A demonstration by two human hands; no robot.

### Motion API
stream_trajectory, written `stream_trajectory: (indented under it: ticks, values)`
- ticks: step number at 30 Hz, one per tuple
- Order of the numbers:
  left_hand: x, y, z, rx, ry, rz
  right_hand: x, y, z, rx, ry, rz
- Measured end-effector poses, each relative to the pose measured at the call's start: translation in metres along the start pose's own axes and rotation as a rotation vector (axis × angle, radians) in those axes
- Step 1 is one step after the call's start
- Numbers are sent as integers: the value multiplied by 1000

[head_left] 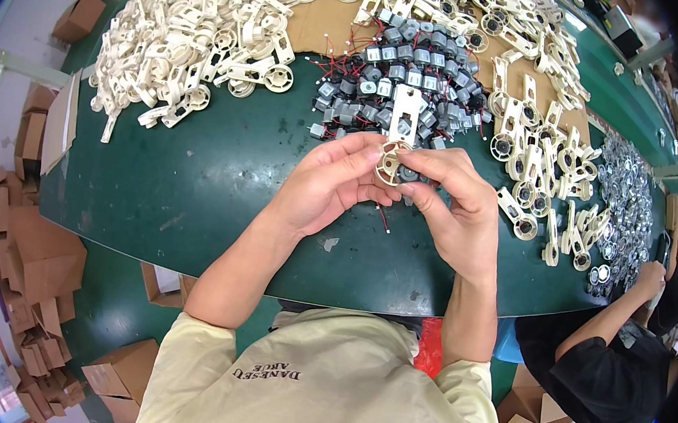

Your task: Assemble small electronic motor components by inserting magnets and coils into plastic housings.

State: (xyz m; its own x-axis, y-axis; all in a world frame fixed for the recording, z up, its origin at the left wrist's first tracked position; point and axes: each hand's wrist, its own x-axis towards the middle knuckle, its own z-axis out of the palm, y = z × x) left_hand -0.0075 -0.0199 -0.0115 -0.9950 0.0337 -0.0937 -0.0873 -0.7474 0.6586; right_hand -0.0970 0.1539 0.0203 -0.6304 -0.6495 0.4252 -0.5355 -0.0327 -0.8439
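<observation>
My left hand [317, 180] grips a cream plastic housing [406, 103], a ring at the near end and a flat slotted handle pointing away from me. Between the thumb and fingers of my right hand [467, 208] is a small grey motor [407, 175], pressed against the housing's ring. A red wire [385, 216] with a small white plug dangles below both hands. Just beyond lies a heap of grey motors [413, 58] with red wires. How far the motor sits inside the ring is hidden by my fingers.
Cream housings [199, 44] are heaped at the far left. More housings, several with dark motors [527, 190], lie on the right of the green table [191, 204], beside a pile of shiny metal-grey parts [625, 200]. A co-worker [616, 369] sits at right; cardboard boxes [41, 254] stand left.
</observation>
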Motion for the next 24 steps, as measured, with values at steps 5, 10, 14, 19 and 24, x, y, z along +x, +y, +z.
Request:
stream_trajectory:
  ticks: [5,10,14,19,24]
  values:
    - [-1,1,0,40,9,21,0,-5,4,-10,42,89]
    - [-1,-3,3,170,23,19,-1,0,3,-23,96,35]
    - [1,-6,6,135,12,40,-3,-1,5,17,122,55]
    - [-2,-5,7,190,66,40,-3,9,6,-69,99,-14]
    - [-4,-3,5,173,57,71,-2,1,9,-63,78,23]
